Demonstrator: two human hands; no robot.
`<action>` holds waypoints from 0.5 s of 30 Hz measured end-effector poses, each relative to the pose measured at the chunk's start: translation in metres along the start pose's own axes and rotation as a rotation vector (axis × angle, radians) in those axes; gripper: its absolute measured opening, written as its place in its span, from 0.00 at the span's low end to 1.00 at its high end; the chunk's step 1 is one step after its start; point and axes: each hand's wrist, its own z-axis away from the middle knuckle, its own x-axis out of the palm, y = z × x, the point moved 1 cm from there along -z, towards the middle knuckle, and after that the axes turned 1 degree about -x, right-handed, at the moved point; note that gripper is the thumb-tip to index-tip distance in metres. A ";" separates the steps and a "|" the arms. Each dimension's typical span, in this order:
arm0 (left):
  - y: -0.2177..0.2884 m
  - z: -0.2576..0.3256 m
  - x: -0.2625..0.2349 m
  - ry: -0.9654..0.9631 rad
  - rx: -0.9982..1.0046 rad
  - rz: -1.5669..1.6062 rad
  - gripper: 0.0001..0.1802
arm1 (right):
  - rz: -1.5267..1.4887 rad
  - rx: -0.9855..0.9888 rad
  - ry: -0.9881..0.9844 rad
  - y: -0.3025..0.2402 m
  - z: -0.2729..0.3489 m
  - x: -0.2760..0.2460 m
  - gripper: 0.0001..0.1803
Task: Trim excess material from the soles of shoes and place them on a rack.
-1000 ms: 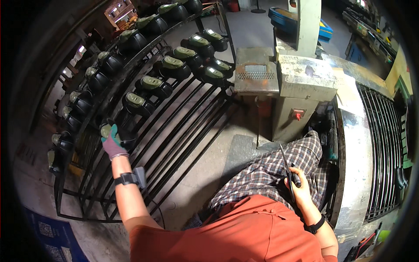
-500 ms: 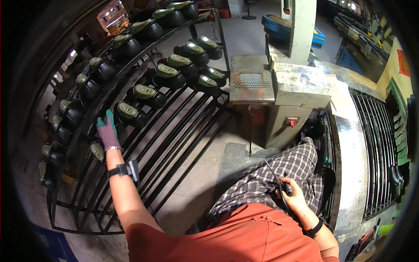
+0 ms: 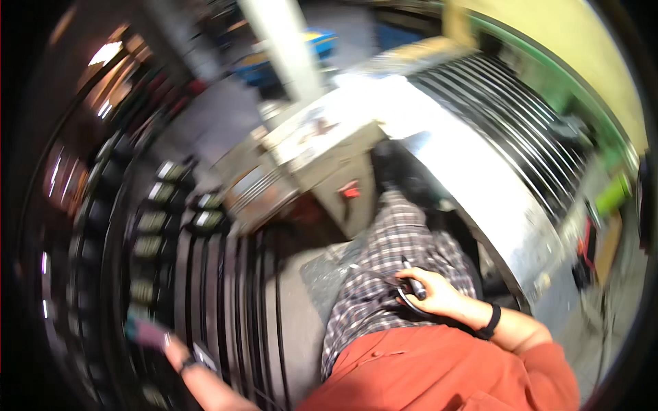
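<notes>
The picture is smeared by motion. My right hand [image 3: 430,293] rests on my checked trouser leg [image 3: 391,274] and is closed around a thin dark tool [image 3: 413,279], with a dark cable looping under the hand. My left hand [image 3: 152,335], in a grey and green glove, reaches out at the lower left over a rack of black metal bars [image 3: 226,288]. Whether its fingers touch a bar is lost in the blur. A dark watch sits on that wrist. Rows of dark round parts [image 3: 157,219] hang on the rack beyond it.
A grey machine cabinet [image 3: 322,157] with a red button stands just ahead of my knee. To the right lies a bright ribbed metal panel [image 3: 493,137]. A pale post [image 3: 284,41] and a blue bin [image 3: 301,48] stand further back.
The view has swung sharply to the right and blurred. My left hand has slid toward the lower left of the picture. My right hand still holds the tool on my leg.
</notes>
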 end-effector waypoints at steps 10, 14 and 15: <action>0.383 0.160 -0.258 -0.806 0.800 1.565 0.23 | 0.597 0.202 0.722 0.029 0.103 -0.142 0.21; 0.519 0.241 -0.342 -0.635 1.474 1.646 0.28 | 0.711 0.433 0.945 0.058 0.162 -0.172 0.25; 0.552 0.261 -0.361 -0.684 1.575 1.616 0.32 | 0.720 0.468 0.969 0.062 0.175 -0.178 0.25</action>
